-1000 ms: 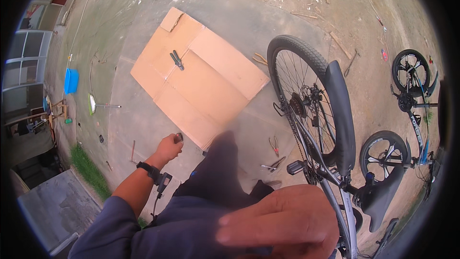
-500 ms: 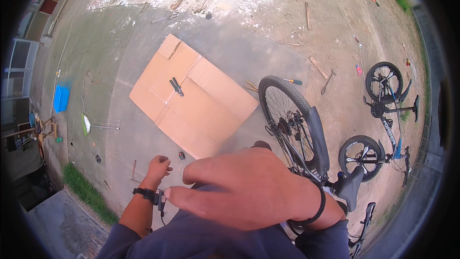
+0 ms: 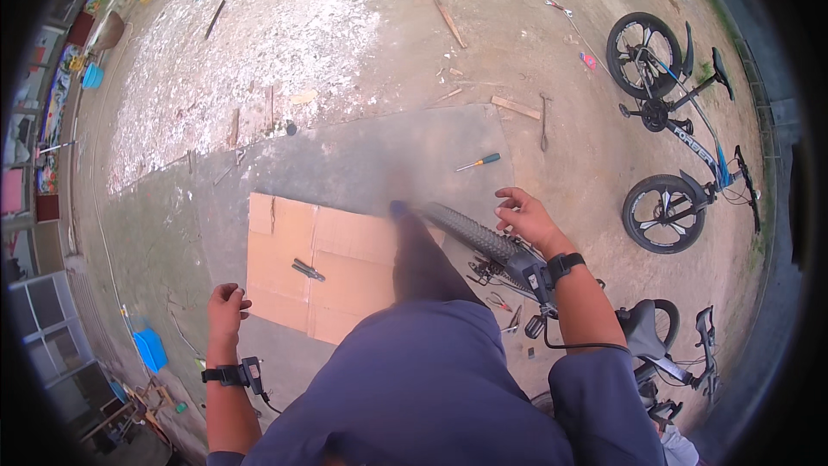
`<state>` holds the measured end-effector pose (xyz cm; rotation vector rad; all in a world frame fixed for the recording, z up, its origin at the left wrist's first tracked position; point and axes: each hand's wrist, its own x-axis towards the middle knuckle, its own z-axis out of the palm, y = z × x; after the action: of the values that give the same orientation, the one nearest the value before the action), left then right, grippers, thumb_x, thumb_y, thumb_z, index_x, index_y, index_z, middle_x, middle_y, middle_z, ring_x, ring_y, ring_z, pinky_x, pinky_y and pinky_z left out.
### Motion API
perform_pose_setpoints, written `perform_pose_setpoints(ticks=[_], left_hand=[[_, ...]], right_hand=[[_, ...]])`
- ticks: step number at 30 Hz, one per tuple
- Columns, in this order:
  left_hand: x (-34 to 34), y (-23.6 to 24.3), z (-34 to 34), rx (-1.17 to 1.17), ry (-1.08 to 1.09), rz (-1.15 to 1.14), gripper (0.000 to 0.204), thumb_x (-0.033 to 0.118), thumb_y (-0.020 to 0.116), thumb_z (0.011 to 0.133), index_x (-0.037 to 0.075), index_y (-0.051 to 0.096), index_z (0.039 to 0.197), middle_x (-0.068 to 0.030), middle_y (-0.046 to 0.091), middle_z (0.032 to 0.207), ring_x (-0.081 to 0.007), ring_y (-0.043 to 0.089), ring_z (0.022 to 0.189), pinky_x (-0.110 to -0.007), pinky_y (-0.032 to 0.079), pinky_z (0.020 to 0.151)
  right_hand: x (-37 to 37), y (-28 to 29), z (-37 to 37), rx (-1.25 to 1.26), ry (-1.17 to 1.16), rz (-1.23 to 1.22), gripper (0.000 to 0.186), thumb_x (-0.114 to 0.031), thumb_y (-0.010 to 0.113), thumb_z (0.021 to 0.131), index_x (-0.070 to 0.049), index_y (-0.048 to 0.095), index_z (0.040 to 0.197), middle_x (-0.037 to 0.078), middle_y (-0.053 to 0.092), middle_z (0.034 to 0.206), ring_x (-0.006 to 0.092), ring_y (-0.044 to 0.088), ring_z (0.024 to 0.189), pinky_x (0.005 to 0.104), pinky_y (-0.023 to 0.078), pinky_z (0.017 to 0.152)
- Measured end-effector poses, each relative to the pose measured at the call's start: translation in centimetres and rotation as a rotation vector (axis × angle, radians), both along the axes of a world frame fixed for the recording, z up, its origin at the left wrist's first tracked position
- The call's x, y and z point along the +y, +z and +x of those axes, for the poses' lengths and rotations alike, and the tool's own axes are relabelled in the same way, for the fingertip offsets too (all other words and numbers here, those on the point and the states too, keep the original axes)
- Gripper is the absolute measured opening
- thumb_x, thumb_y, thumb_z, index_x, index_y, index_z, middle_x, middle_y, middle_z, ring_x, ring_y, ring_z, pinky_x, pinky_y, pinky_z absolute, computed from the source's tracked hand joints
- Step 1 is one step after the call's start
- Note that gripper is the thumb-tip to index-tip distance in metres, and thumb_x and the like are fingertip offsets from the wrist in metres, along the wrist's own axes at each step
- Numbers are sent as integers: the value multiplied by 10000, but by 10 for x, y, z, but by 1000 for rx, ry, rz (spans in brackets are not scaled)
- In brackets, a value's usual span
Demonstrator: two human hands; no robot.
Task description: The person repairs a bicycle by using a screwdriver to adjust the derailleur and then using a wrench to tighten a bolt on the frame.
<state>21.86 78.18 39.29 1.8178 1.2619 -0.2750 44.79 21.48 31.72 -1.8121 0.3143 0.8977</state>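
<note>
My left hand (image 3: 228,306) hangs at the left with loosely bent fingers and nothing visible in it. It is nearest to the flattened cardboard (image 3: 354,237). Dark-handled pliers (image 3: 308,270) lie on the cardboard. On the right, my right hand (image 3: 528,217) is held out with its fingers apart, also without anything in it. Beneath and beside it stands a bicycle with a knobbly black tire (image 3: 473,231); I cannot tell whether the hand touches it. My outstretched leg covers part of the cardboard, and its foot is blurred.
A green-handled screwdriver (image 3: 479,162) lies beyond the tire. Pliers (image 3: 498,300) lie on the ground by the bicycle. A blue-and-black bicycle (image 3: 690,134) lies at the right. Wooden strips (image 3: 516,107) are scattered farther off; a blue bin (image 3: 149,349) stands left.
My right hand has moved from close before the camera out to the right, above the bicycle. The view has shifted and turned, and a leg now extends over the cardboard.
</note>
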Motion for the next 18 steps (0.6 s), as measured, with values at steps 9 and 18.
perform_pose_setpoints(ticks=[9, 18], left_hand=[[-44, -14, 338, 88, -467, -165, 358, 186, 622, 960, -21, 578, 1250, -120, 678, 1109, -206, 707, 877, -307, 537, 663], [-87, -32, 554, 276, -976, -196, 369, 175, 633, 946, -21, 580, 1254, -121, 685, 1082, -219, 711, 858, -321, 543, 662]], right_hand=[[-56, -54, 32, 250, -796, -154, 463, -275, 662, 951, -60, 560, 1349, 89, 655, 1130, 171, 693, 839, 289, 523, 642], [21, -75, 93, 188, -1128, -1, 474, -243, 671, 952, -62, 539, 1369, 85, 652, 1127, 171, 693, 864, 289, 522, 675]])
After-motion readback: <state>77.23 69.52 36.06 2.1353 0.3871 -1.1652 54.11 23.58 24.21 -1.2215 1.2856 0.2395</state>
